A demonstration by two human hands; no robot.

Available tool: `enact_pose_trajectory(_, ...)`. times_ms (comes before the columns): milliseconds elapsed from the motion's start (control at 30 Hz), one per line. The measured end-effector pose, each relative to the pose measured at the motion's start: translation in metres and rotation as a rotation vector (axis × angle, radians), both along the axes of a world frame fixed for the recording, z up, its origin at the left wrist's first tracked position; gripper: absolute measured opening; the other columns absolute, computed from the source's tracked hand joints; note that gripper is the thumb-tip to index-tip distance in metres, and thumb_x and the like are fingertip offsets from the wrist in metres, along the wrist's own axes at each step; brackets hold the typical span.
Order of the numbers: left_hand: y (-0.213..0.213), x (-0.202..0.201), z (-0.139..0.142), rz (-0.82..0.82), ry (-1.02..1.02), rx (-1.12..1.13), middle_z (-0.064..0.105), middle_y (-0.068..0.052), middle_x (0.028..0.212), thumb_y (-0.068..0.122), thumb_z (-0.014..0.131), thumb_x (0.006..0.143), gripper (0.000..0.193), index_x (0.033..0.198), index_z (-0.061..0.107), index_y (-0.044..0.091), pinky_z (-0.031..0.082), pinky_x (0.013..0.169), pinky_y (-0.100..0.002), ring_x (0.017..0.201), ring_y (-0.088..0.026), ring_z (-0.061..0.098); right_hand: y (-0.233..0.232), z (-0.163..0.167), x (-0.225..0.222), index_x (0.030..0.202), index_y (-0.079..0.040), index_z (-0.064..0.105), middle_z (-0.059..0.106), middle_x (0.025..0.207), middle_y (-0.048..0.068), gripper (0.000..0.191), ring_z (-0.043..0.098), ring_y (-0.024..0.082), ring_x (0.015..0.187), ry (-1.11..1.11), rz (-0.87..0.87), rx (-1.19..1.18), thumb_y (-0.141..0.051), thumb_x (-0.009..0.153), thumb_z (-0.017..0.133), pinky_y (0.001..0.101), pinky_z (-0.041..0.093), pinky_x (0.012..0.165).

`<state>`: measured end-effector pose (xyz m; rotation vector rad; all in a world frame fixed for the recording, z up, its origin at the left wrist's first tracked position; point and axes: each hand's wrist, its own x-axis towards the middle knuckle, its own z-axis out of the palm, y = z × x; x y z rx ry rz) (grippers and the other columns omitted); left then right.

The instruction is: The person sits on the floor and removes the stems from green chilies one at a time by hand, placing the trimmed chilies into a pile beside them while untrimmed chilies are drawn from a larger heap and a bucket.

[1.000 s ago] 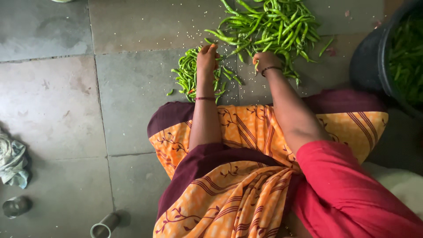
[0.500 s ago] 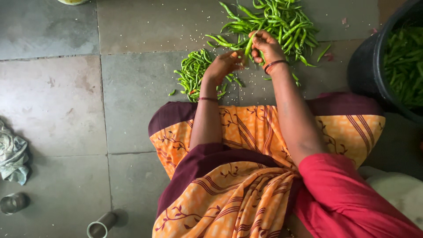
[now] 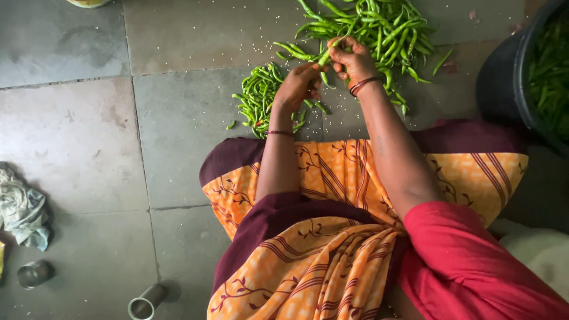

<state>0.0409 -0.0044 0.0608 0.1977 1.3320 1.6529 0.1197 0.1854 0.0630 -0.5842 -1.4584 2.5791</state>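
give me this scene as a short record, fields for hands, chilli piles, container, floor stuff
right hand: pinching one green chilli
left hand: at the same chilli's lower end
far pile: large, loose green chillies
near pile: smaller, tighter heap
container: dark tub with greens, at right
floor: stone tiles; crumpled cloth; two metal cups

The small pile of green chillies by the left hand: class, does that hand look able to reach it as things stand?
Probably yes. The left hand is right beside the small pile of green chillies on the stone floor, with nothing between them, though it shares a chilli with the right hand.
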Motion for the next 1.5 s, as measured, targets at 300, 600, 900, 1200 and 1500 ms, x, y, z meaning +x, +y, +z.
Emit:
enact_pose_trajectory(300,-0.001,-0.009,-0.009,0.16,0.237,-0.285,0.052,0.003,0.063,0.028,0.059,0.1,0.029,0.091,0.068,0.002,0.031,0.042,-0.029,0.048,-0.009,0.041,-0.04,0.026,0.003,0.098,-0.008,0.07,0.069,0.092,0.005,0.015,0.069,0.023,0.081,0.355,-0.07,1.192,-0.009,0.089,0.081,0.0345,0.056,0.068)
enact_pose_trajectory(600,-0.011,-0.003,-0.01,0.42,-0.056,-0.204,0.049,-0.001,0.059,0.028,0.054,0.093,0.025,0.084,0.068,0.009,0.029,0.036,-0.032,0.04,-0.013,0.04,-0.091,0.055,0.027,0.085,-0.015,0.066,0.063,0.086,0.003,0.012,0.067,0.024,0.08,0.543,0.019,1.792,-0.004,0.087,0.07,0.039,0.053,0.064)
enact_pose_trajectory(900,-0.004,0.009,0.003,-0.054,0.821,-0.255,0.056,0.004,0.071,0.026,0.053,0.091,0.022,0.087,0.066,0.009,0.038,0.043,-0.026,0.051,-0.008,0.048,-0.049,0.017,-0.003,0.102,-0.011,0.067,0.068,0.096,-0.001,0.009,0.067,0.01,0.087,0.238,-0.245,0.674,-0.011,0.097,0.075,0.0256,0.058,0.072)
enact_pose_trajectory(1200,0.008,0.013,0.041,-0.193,0.456,-0.362,0.062,0.003,0.067,0.033,0.06,0.089,0.029,0.08,0.073,0.01,0.035,0.045,-0.026,0.052,-0.006,0.046,-0.03,-0.012,-0.018,0.112,-0.006,0.07,0.068,0.094,0.002,0.022,0.062,0.012,0.078,-0.037,-0.001,0.098,-0.021,0.098,0.077,0.0243,0.052,0.062)
enact_pose_trajectory(1500,0.014,-0.01,0.028,-0.02,0.27,-0.336,0.048,0.003,0.054,0.036,0.057,0.088,0.034,0.071,0.065,0.007,0.028,0.04,-0.029,0.043,-0.009,0.038,-0.023,0.012,-0.022,0.124,-0.015,0.065,0.069,0.091,-0.001,0.045,0.063,0.006,0.075,0.001,0.131,0.026,-0.046,0.092,0.069,0.0178,0.039,0.048)
